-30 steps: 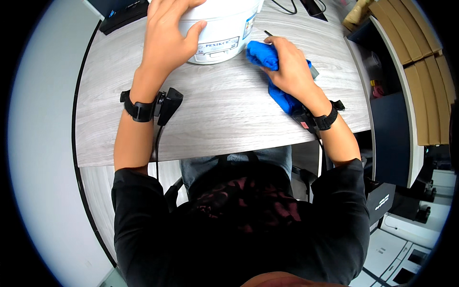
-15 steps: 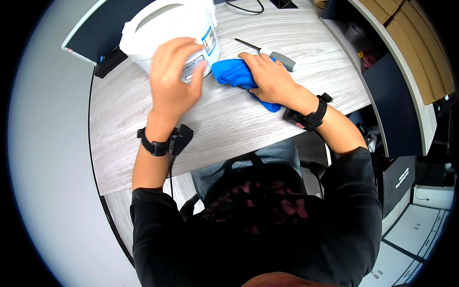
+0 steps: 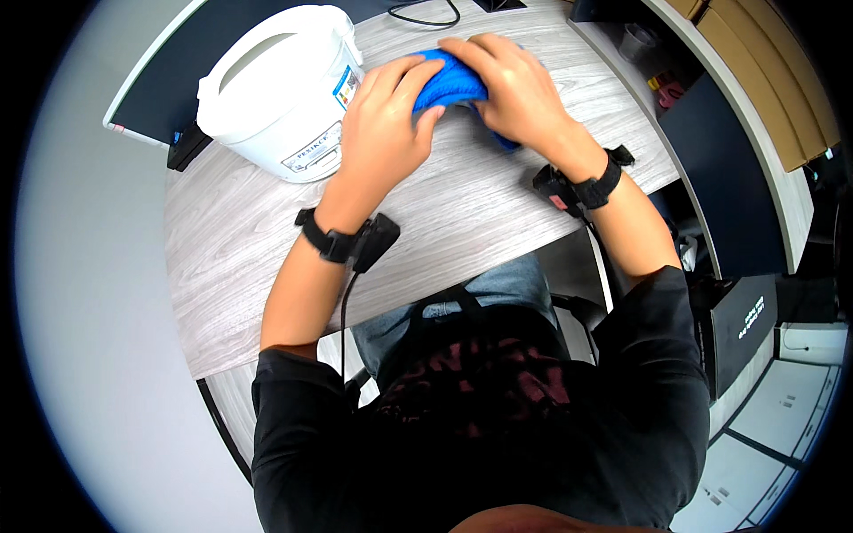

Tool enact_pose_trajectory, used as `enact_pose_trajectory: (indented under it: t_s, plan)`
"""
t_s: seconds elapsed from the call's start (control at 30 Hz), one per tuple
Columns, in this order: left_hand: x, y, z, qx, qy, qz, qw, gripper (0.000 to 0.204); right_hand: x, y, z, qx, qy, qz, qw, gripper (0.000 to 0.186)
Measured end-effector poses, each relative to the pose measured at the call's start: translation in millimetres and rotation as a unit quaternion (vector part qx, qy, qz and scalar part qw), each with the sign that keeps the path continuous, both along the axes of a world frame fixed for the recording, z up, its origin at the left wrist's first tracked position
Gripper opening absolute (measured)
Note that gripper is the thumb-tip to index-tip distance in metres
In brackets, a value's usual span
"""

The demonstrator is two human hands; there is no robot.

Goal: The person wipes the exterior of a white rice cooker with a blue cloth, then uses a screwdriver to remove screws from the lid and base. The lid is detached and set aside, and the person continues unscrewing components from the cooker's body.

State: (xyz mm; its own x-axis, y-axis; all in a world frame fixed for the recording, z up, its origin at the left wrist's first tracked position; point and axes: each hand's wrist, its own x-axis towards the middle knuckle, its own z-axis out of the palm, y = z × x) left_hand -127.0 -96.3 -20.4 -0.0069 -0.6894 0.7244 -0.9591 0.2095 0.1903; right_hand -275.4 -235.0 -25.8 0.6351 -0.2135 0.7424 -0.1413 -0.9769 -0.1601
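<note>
A blue cloth [image 3: 451, 83], bunched and knitted-looking, is up between my two hands over the far part of the desk. My left hand [image 3: 384, 120] grips its left end, thumb below and fingers curled over the top. On the other side my right hand [image 3: 526, 96] is closed round the right end, and a loose fold hangs beneath its palm. Just left of my left hand stands a white plastic bucket [image 3: 293, 115] with a label on its side, partly covered by that hand. The screwdriver seen earlier does not show now.
The wood-grain desk [image 3: 267, 266] meets a dark partition [image 3: 151, 93] at the left. A black cable [image 3: 425, 19] lies at the back. On the right, a shelf unit holds a clear cup [image 3: 637, 42], with cardboard boxes [image 3: 771, 84] on top. A black box [image 3: 745, 327] sits lower right.
My left hand has come away from in front of the bucket, moved right and taken hold of the cloth. My right hand has shifted away from me with the cloth.
</note>
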Motion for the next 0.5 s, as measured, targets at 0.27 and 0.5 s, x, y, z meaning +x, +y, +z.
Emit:
enact_pose_trajectory:
  t_s: [0.27,0.5]
  plan:
    - [4,-69,-36,0.135,0.034,0.064,0.988,0.076,25,-73,-29,-0.046,0.028,-0.111,0.992,0.053]
    - [7,-94,-47,0.291,0.052,0.050,0.954,0.076,26,-92,-51,0.059,0.188,-0.155,0.968,0.061]
